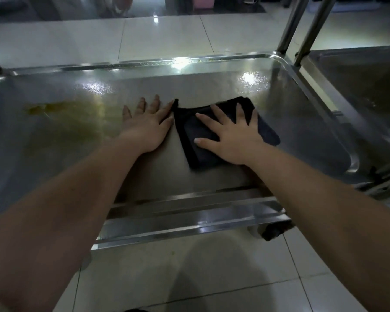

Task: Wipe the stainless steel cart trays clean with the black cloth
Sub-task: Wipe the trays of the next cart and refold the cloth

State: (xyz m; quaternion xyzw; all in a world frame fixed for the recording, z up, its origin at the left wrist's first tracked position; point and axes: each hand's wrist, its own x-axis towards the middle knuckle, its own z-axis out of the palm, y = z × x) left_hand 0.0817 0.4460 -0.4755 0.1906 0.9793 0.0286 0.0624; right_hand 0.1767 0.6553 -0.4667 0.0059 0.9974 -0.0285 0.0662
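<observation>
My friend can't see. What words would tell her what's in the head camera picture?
A person's right hand presses a folded black cloth flat on a shiny steel cart tray, while the left hand rests open on the tray beside it. A brownish smear stains the tray's left part.

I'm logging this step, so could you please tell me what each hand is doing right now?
Left hand: open, flat on the tray, holding nothing.
Right hand: open, pressing flat on the black cloth.
</observation>
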